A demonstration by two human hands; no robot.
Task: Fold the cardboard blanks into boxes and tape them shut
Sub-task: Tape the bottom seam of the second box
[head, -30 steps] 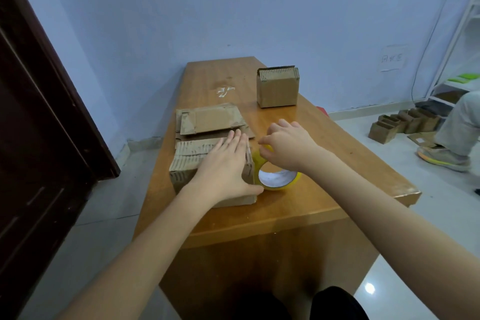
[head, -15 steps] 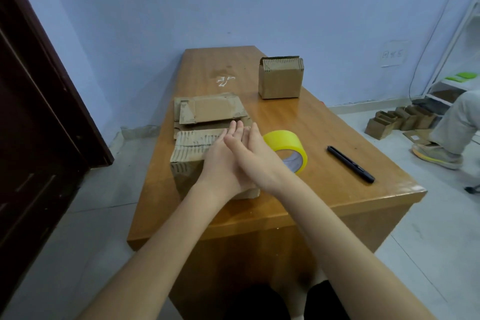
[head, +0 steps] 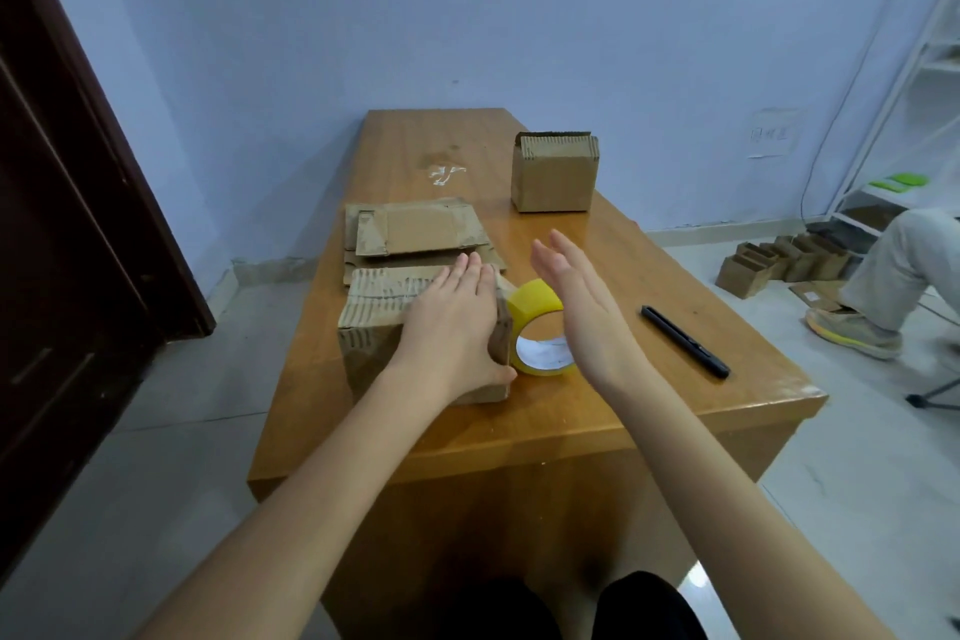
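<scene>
Flanking the hands [head: 452,322]: tape roll [head: 537,327], pen [head: 684,341], flat blanks [head: 415,231]

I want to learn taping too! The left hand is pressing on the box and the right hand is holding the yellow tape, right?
Not quite. The left hand does press on the box, but the right hand holds nothing: it hovers open, fingers straight, above the yellow tape, which stands on the table beside the box. The head view shows this.

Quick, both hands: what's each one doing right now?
Left hand: open, fingers straight, pressing flat on the cardboard box.
Right hand: open, holding nothing, raised beside the yellow tape roll.
</scene>
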